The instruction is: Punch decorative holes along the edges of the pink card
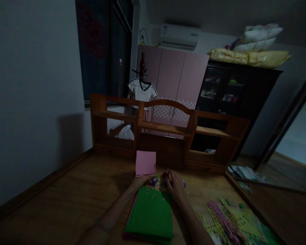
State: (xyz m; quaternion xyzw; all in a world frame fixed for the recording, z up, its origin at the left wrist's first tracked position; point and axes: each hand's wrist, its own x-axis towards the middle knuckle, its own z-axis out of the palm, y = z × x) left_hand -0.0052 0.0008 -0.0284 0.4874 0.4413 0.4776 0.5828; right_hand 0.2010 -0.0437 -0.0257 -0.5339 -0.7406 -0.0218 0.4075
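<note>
The left hand (142,181) reaches in from the near side, its fingers together and slightly bent, their tips at the lower edge of the pink sheet (146,162) and next to a small blue piece (154,181); it is too dark to tell whether they pinch the sheet, the piece or both. The sheet stands up just beyond these fingers, tilted back, with a row of small holes along its bottom edge and more up its right edge. The right hand (176,185) is palm down, its fingers curved and partly closed over a small red piece (166,174) at their tips; whether they grip it or only rest on it cannot be told. Another purple-blue piece (184,183) shows just to the right of the right hand. Between the two sets of fingertips lie scattered paper bits (157,187), mostly pale and yellowish. On the near side of the fingers, between the forearms, lies a green stack (151,214) with a few bits on its far end and pink showing along its left edge. Well to the right of the right fingers, toward the viewer, lies a heap of punched strips (234,221) in yellow, pink and green. Beyond both hands stands a wooden shelf (165,128).
</note>
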